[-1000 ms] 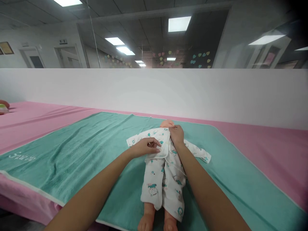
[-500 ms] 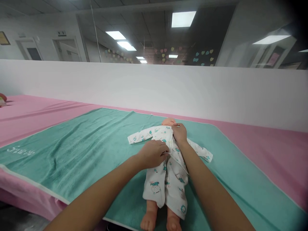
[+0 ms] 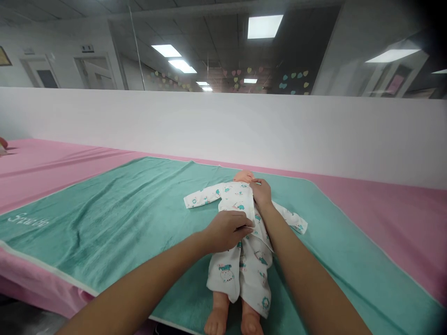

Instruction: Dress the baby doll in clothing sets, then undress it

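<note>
A baby doll lies on its back, head away from me, feet toward me. It wears a white baby gown with teal and pink prints, its sleeves spread to both sides. My left hand is closed at the waist, pinching the edge of the gown's front flap near a thin white tie. Up at the chest, close to the doll's chin, my right hand has its fingers closed on the gown's front edge by the neckline. Part of the doll's face is hidden behind that hand.
Under the doll spreads a teal towel with white lettering at its left. Beneath it is a pink cover. A low white wall runs along the back, with glass above it. Something small and reddish sits at the far left edge.
My left hand has moved a little right and toward me, drawing the front flap across the doll's belly. My right hand stays by the neckline.
</note>
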Motion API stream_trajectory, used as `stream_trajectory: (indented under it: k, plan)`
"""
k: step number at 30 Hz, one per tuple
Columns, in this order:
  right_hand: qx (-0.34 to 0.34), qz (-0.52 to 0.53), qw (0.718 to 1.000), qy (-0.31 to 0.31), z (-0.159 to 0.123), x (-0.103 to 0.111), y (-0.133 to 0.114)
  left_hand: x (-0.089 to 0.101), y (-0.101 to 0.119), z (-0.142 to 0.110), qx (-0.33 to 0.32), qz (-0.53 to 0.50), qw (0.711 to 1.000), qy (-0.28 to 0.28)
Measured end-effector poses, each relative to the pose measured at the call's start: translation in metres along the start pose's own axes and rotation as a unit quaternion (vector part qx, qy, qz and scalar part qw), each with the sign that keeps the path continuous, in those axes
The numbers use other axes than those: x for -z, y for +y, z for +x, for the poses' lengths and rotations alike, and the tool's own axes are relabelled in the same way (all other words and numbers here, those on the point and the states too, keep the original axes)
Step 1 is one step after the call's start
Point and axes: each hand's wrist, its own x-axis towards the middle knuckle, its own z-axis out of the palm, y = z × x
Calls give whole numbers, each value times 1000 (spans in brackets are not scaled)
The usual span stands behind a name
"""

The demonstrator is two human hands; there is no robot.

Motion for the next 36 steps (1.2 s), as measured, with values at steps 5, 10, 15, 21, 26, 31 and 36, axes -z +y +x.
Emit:
stream_trajectory:
  k: [5,10,15,21,26,31,36]
  plan:
    - [-16,7,1000,-9,-2,2,-1,-1,5,0,-8,20,1000,-21]
    - [20,-37,999,-2,-7,4,-5,-5,3,1,-22,86,994,-61]
    - [71,-112,991,1,-13,6,-9,-5,2,2,-19,119,989,-90]
    - [93,-150,984,-26,-13,11,-9,-3,3,2,-13,122,987,-99]
    - [99,-107,985,-87,-12,18,-5,-5,-2,1,7,105,991,-79]
    - [106,-54,987,-110,-9,22,1,-7,-5,0,36,-2,999,-1]
    - [84,0,990,-112,-3,23,8,0,-10,0,117,-70,979,151]
